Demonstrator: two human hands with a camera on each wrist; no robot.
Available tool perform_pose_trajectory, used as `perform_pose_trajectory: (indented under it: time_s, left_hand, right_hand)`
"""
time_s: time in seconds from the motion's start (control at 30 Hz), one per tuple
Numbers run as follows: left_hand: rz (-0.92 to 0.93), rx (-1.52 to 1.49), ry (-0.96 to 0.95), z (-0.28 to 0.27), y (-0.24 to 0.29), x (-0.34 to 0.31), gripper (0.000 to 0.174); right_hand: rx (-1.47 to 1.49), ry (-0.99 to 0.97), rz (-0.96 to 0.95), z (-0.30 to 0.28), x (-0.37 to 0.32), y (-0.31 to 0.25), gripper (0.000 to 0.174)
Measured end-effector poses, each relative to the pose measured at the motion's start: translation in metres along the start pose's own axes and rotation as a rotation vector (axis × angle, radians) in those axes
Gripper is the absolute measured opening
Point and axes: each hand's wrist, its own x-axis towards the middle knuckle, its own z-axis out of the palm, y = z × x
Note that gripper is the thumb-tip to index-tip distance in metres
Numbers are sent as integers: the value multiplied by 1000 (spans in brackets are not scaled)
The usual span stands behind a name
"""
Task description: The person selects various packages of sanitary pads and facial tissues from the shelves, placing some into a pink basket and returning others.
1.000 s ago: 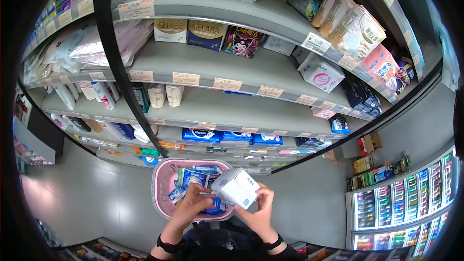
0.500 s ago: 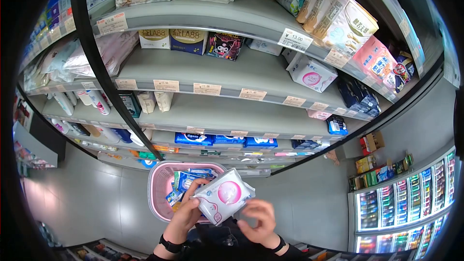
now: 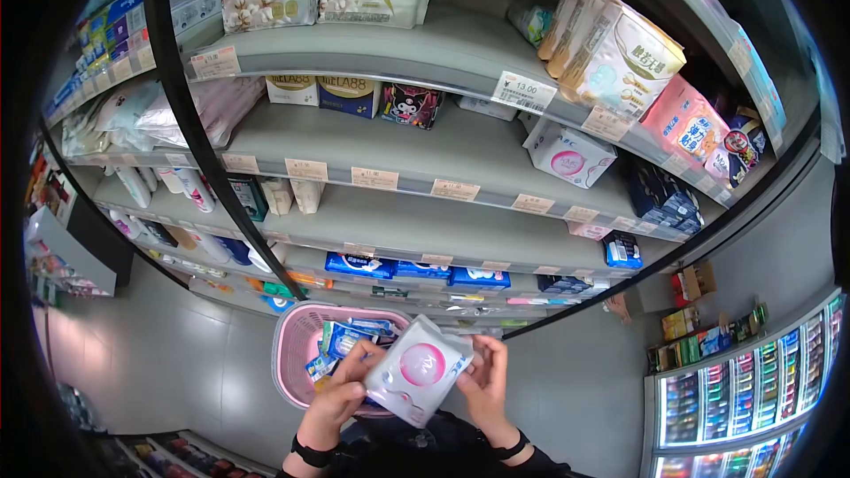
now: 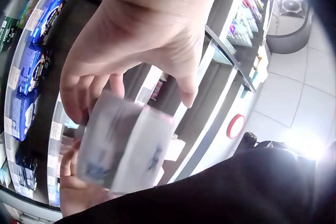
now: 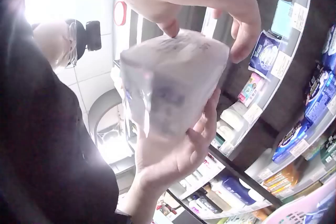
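Observation:
A white pack of sanitary pads (image 3: 409,382) with a pink circle on its front is held up between both hands, in front of the body. My left hand (image 3: 341,387) grips its left side, thumb on the near face. At the upper right corner, my right hand (image 3: 487,387) pinches the edge between thumb and fingers. In the right wrist view the pack (image 5: 173,87) shows its blurred printed side, with the left hand (image 5: 176,158) supporting it from below. Beneath and left of the pack stands a pink basket (image 3: 285,363) holding several blue packets (image 3: 341,339).
Shelves (image 3: 398,137) with price tags rise ahead. A similar white pack (image 3: 571,159) sits on the right of a middle shelf, and blue packs (image 3: 359,265) line a lower one. Lit drink coolers (image 3: 744,398) stand at right; grey floor (image 3: 190,354) lies left of the basket.
The pack has turned so its pink-circle face is toward the head camera. The right hand came off it half a second ago and is back at its upper right corner.

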Motion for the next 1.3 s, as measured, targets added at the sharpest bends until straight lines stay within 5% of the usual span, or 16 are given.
perform_pose_trajectory:
  time_s: [0.17, 0.2, 0.37, 0.5, 0.6, 0.7, 0.8, 0.9, 0.93, 1.03, 1.07, 1.3]
  left_hand:
    - [-74, -1, 31, 6, -15, -1, 62]
    - [-58, 77, 61, 16, -15, 0, 65]
    - [-189, 102, 45, 17, -7, 2, 76]
    - [-381, 375, 224, 42, 4, 0, 71]
    - [-179, 240, 287, 21, -23, 2, 68]
    - [-81, 75, 398, 16, -25, 7, 67]
    - [74, 74, 344, 21, -27, 10, 68]
    - [74, 206, 300, 16, -32, 8, 83]
    - [116, 146, 262, 10, -33, 8, 82]
    - [47, 258, 230, 10, -20, 5, 78]
    - [55, 289, 242, 14, -17, 3, 63]
    - [56, 400, 336, 17, -6, -17, 33]
  right_hand:
    - [95, 13, 147, -20, 5, 8, 39]
    - [58, -14, 176, -18, 5, 6, 24]
    - [-69, -58, 330, -21, 5, 3, 7]
    - [-274, -180, 370, -30, 6, 10, 17]
    - [-210, -217, 404, -41, 9, 16, 22]
    - [-72, -159, 358, -40, 14, 3, 41]
    - [-8, -323, 451, -41, 13, 6, 72]
    - [11, -309, 492, -44, 19, 6, 68]
    - [10, -312, 475, -47, 25, 2, 68]
    - [-451, -219, -51, -68, 52, -20, 61]
    - [-508, -197, -213, -72, 66, -41, 60]
    - [-413, 45, -550, -116, 135, -140, 63]
